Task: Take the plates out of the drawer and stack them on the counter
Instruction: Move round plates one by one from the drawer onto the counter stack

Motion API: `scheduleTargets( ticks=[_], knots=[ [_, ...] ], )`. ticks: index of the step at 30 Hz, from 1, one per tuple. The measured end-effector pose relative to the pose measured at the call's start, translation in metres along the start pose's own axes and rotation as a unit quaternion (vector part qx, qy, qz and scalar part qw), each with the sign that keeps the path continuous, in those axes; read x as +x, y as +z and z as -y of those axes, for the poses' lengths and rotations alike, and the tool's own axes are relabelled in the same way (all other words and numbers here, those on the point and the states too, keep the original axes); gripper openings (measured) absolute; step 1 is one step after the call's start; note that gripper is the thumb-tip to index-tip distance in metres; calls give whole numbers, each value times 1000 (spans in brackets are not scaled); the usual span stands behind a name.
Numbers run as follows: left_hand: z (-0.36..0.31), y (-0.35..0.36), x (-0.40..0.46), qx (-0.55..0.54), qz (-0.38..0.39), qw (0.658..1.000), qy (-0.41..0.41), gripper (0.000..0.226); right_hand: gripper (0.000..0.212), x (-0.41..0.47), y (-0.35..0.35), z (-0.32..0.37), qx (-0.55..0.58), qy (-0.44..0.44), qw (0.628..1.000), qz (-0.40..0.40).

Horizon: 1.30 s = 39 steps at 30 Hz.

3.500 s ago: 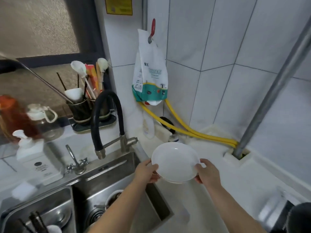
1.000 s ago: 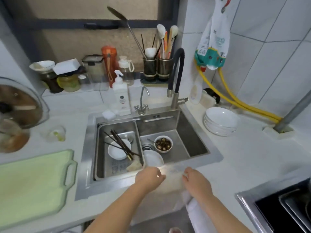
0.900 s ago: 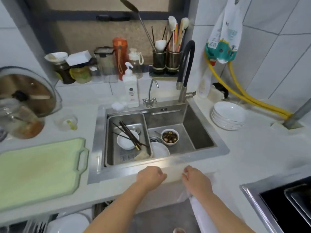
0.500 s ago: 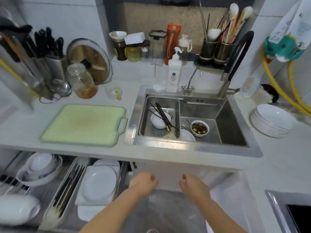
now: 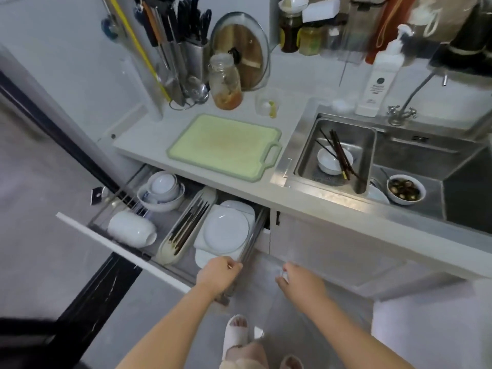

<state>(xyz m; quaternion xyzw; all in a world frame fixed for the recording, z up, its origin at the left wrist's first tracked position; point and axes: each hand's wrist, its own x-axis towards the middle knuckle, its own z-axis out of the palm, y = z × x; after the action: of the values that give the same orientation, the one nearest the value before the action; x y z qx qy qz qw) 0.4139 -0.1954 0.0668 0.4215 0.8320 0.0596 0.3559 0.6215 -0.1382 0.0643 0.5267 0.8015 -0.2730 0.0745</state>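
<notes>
The drawer (image 5: 117, 249) stands pulled out under the counter (image 5: 149, 145). A round white plate (image 5: 226, 230) lies on top of white squarish plates in its right section. My left hand (image 5: 219, 274) hovers at the near right corner of the drawer, fingers curled, just short of the plates and holding nothing. My right hand (image 5: 298, 282) hangs to the right of the drawer in front of the cabinet door, fingers loosely bent and empty. The stack put down on the counter is out of view.
White bowls (image 5: 162, 190) and an overturned bowl (image 5: 131, 230) fill the drawer's left side, a chopstick tray (image 5: 186, 225) its middle. On the counter lie a green cutting board (image 5: 223, 145), a jar (image 5: 226, 83) and a knife rack (image 5: 175, 49). The sink (image 5: 346, 155) holds dishes.
The view has swung left and down from the sink to the open drawer. Both hands dropped below the counter edge; my left hand moved toward the plates in the drawer.
</notes>
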Motion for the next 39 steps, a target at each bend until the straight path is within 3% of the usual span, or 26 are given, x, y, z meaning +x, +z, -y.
scheduleTargets(
  ticks=[12, 18, 22, 28, 34, 39],
  knots=[
    [78, -55, 57, -31, 30, 998, -34, 30, 26, 68, 31, 102, 19, -11, 999, 42],
    [110, -85, 119, -9, 91, 995, -31, 31, 34, 115, 62, 149, 87, 60, 991, 78],
    [123, -88, 172, 32, 132, 991, -18, 27, 40, 141, 90, 164, 174, 170, 965, 95],
    [130, -65, 234, 75, 201, 977, 6, 37, 38, 167, 122, 165, 218, 268, 931, 115],
    [138, -42, 269, 49, 212, 976, -29, 46, 42, 196, 135, 159, 267, 307, 908, 99],
    [143, -25, 288, 13, 192, 980, -53, 36, 31, 214, 150, 154, 325, 315, 890, 56]
  ],
)
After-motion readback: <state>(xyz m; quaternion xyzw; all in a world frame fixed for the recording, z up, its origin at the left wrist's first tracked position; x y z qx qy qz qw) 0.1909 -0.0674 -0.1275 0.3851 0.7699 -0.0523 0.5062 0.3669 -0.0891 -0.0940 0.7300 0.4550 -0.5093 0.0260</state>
